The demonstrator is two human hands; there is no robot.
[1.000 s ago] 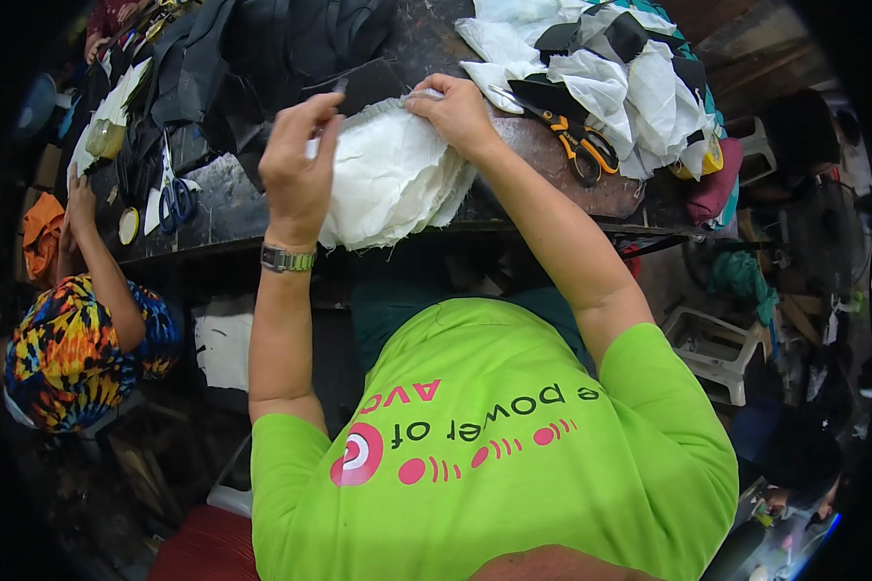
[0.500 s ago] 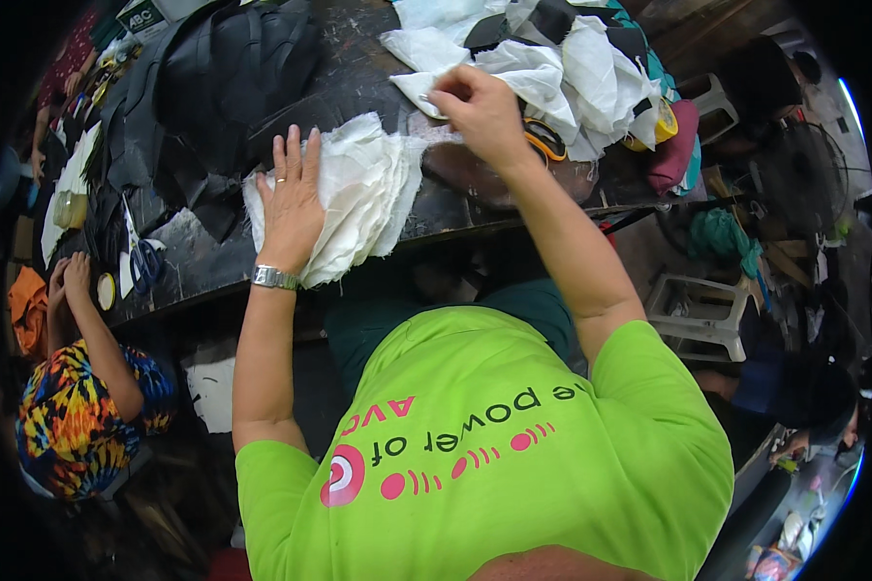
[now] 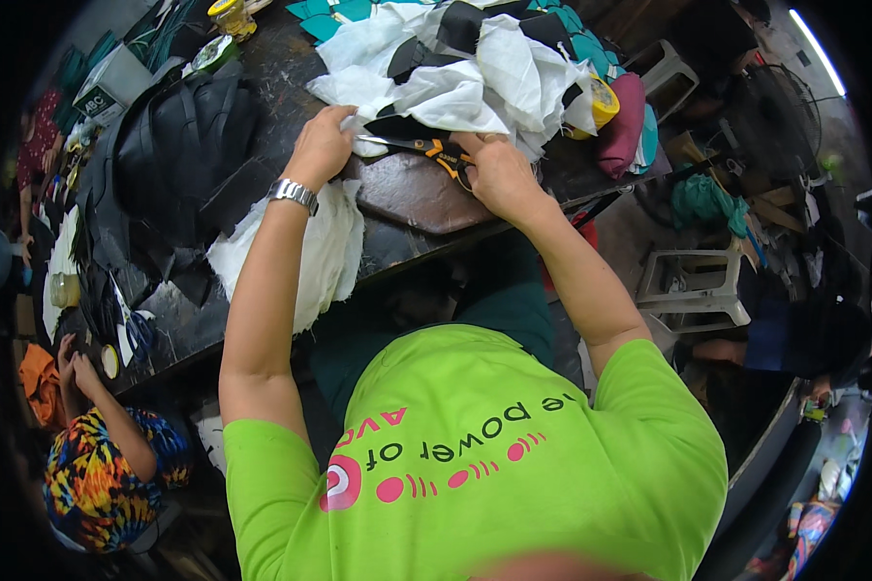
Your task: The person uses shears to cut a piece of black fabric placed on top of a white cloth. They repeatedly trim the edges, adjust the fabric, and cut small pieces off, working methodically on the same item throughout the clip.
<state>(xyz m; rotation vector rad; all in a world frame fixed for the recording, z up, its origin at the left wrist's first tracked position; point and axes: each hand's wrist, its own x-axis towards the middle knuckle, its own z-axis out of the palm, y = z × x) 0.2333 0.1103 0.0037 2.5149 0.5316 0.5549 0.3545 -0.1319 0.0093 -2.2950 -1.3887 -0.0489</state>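
Note:
My right hand [image 3: 502,176] grips a pair of scissors [image 3: 444,155] with black and orange handles. Their blades point left, toward my left hand [image 3: 322,147], which wears a metal watch. Its closed fingertips pinch the edge of a white cloth piece [image 3: 366,145] at the front of a heap of white cloth [image 3: 446,92] mixed with black scraps. Just beneath the scissors lies a smooth brown slab [image 3: 419,196]. A stack of frayed white cloth pieces [image 3: 331,254] sits under my left forearm and hangs over the table edge.
Black material [image 3: 179,145] is piled on the dark table [image 3: 397,254] at left. Another pair of scissors [image 3: 134,324] lies near a co-worker's hands [image 3: 79,373]. At right are a yellow tub [image 3: 603,105], a maroon cushion [image 3: 622,126] and a white plastic stool [image 3: 693,286].
My left hand has left the white stack and moved up and right to the cloth heap. My right hand has taken hold of the scissors and brought them left. The view has shifted.

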